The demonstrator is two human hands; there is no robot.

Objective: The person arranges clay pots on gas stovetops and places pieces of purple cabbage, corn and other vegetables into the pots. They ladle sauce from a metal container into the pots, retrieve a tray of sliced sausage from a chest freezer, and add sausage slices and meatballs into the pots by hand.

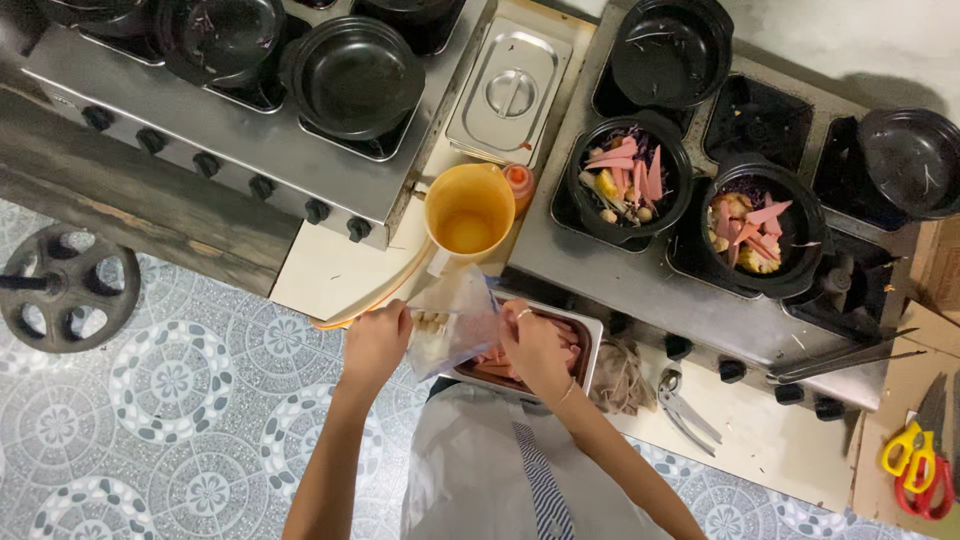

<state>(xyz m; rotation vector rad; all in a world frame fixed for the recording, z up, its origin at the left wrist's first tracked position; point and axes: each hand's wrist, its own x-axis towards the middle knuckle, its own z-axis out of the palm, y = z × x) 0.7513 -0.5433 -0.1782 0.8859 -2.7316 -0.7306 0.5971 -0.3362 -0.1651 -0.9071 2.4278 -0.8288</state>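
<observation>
Left hand and right hand each grip one side of a clear bag of pale balls, held above a steel tray of pink slices. Yellow ladle rests on the cream counter. Black pots sit on steel stoves. Patterned tile floor below.

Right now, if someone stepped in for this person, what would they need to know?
Left hand and right hand both hold a clear plastic bag with pale pieces inside, above a steel tray of sliced meat. A yellow ladle lies just beyond. Two black pots, one and another, already hold pink slices and other bits; the other black pots look empty. Scissors lie far right.
</observation>
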